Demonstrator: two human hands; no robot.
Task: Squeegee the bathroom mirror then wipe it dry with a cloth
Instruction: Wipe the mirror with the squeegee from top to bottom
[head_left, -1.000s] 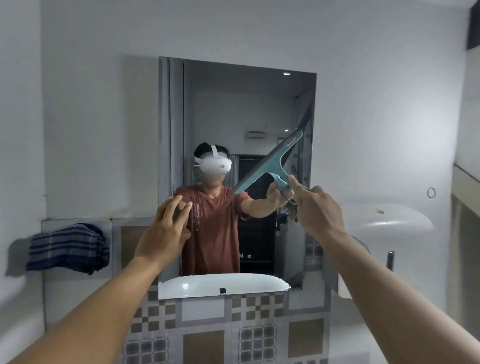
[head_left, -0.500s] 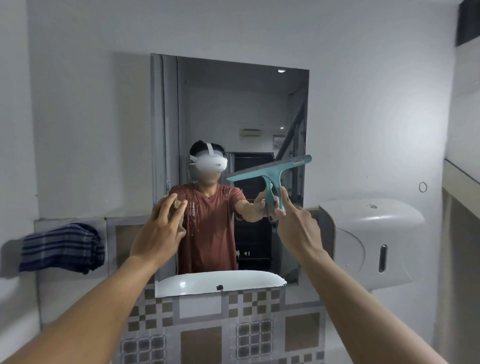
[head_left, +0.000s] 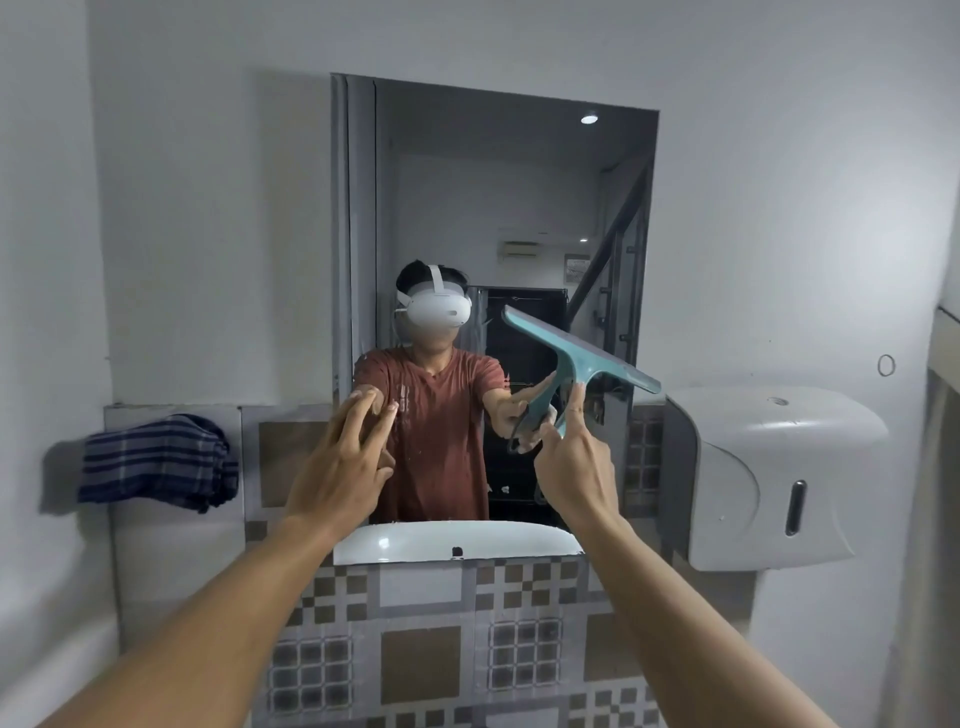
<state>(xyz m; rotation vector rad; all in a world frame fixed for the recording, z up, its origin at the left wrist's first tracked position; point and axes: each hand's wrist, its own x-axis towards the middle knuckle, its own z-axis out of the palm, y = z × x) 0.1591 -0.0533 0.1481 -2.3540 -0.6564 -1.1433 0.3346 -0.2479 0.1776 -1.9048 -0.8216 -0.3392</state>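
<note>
A rectangular mirror (head_left: 519, 197) hangs on the white wall ahead and reflects a person in a red shirt. My right hand (head_left: 576, 467) grips the handle of a teal squeegee (head_left: 576, 358), whose blade slants down to the right in front of the mirror's lower right part. My left hand (head_left: 343, 462) is raised with fingers spread at the mirror's lower left edge and holds nothing. A dark blue striped cloth (head_left: 156, 462) lies folded on a ledge at the left, apart from both hands.
A white dispenser (head_left: 769, 478) is mounted on the wall right of the mirror. Patterned grey and brown tiles (head_left: 421, 660) cover the wall below. A white basin shows as a reflection at the mirror's bottom edge.
The squeegee blade has rotated from tilting up to the right, through level, to slanting down to the right. My right hand has dropped a little. My left hand's fingers have spread.
</note>
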